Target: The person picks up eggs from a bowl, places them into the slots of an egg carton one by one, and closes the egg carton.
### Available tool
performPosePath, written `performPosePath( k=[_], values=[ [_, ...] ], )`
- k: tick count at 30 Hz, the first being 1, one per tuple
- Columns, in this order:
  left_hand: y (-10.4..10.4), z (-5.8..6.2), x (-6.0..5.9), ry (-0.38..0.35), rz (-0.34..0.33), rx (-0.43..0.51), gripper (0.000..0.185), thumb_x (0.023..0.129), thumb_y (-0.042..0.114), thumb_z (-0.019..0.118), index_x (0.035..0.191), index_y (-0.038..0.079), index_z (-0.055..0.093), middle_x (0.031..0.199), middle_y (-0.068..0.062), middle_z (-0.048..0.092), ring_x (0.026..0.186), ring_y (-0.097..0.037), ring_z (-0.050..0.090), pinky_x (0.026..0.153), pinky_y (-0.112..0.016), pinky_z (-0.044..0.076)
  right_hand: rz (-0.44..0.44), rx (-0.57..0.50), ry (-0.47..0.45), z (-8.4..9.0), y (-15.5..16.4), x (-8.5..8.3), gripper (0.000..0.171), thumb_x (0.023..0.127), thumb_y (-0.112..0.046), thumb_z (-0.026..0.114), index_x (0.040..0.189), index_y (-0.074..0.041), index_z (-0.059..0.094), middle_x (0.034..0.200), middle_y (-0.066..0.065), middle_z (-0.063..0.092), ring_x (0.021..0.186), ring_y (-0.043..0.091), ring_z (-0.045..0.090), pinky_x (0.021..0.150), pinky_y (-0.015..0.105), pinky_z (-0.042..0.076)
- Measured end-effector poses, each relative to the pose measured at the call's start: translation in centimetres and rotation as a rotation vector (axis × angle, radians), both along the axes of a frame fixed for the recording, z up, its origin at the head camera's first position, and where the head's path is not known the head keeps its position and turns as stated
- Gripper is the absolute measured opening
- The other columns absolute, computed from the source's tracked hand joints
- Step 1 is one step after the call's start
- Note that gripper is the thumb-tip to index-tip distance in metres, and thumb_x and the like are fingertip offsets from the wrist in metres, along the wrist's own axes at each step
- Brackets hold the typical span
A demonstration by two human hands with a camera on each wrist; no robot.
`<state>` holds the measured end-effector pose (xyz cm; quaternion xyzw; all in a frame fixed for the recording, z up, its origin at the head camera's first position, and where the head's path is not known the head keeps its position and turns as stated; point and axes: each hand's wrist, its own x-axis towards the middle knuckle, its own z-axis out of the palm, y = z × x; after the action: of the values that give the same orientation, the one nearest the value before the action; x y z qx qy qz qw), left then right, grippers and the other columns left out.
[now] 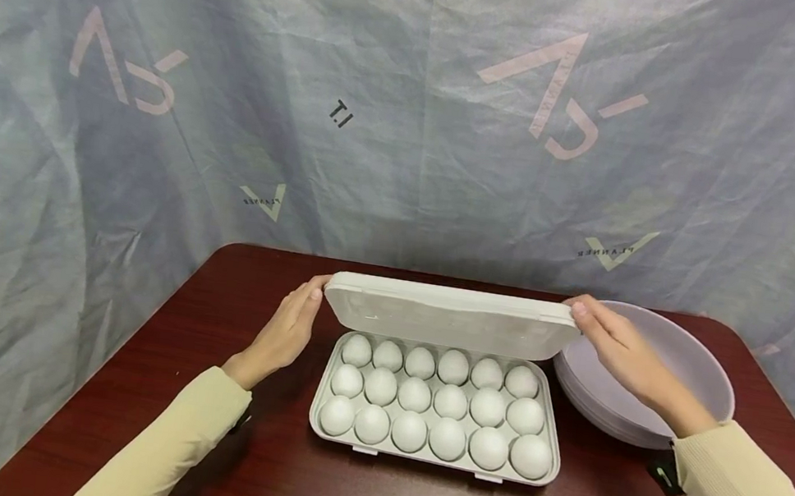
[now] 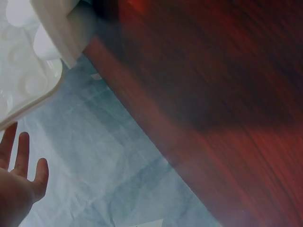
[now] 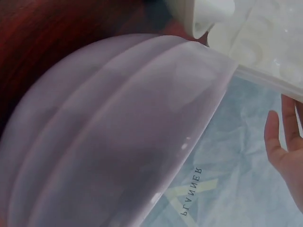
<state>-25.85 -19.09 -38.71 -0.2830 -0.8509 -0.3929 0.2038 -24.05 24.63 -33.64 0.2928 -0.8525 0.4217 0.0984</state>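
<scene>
Head view showed your left hand [image 1: 286, 332] and right hand [image 1: 626, 357] with straight fingers touching the raised lid [image 1: 450, 317] of the egg box [image 1: 436, 406], mid-table [image 1: 201, 389], dark red wood. Pale bowls [image 1: 687, 375] sat just right; grey printed sheeting [image 1: 413, 118] hung behind.

Even, soft light from above fills the sharp but edge-bowed head view, casting faint shadows on the table [image 1: 128, 380] beneath the sleeves, while both wrist views are smeared and out of focus, the bowl [image 3: 109, 142] a hazy lilac blur up close.
</scene>
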Motion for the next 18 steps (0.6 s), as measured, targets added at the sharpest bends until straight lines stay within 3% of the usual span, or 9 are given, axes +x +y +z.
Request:
performPosePath(
  k=[4,10,18],
  values=[
    [-0.3,0.4,0.6,0.054,-0.018,-0.031,0.043,0.101,0.025,0.02,0.122,0.007,0.053,0.114,-0.008,0.059,0.108,-0.021,0.05,0.089,-0.04,0.034,0.085,0.057,0.027,-0.1,0.2,0.8,0.025,0.097,-0.007,0.037,0.109,-0.012,0.058,0.102,-0.002,0.061,0.095,0.003,0.054,0.082,0.013,0.038],
    [-0.4,0.2,1.4,0.141,-0.119,-0.141,0.029,0.098,0.019,0.036,0.117,0.015,0.057,0.114,0.004,0.06,0.108,-0.012,0.051,0.093,-0.037,0.032,0.194,0.145,0.049,-0.5,0.2,2.0,0.029,0.092,-0.004,0.045,0.112,-0.021,0.058,0.113,-0.005,0.059,0.105,0.005,0.051,0.087,0.014,0.036],
    [-0.9,-0.3,2.7,0.226,-0.21,-0.296,0.03,0.089,0.027,0.051,0.116,0.016,0.058,0.119,0.006,0.058,0.114,-0.014,0.05,0.098,-0.04,0.031,0.295,0.199,0.281,-2.0,-0.6,3.4,0.04,0.078,0.0,0.064,0.114,-0.017,0.057,0.114,0.003,0.057,0.108,0.012,0.049,0.094,0.013,0.028]
  ],
)
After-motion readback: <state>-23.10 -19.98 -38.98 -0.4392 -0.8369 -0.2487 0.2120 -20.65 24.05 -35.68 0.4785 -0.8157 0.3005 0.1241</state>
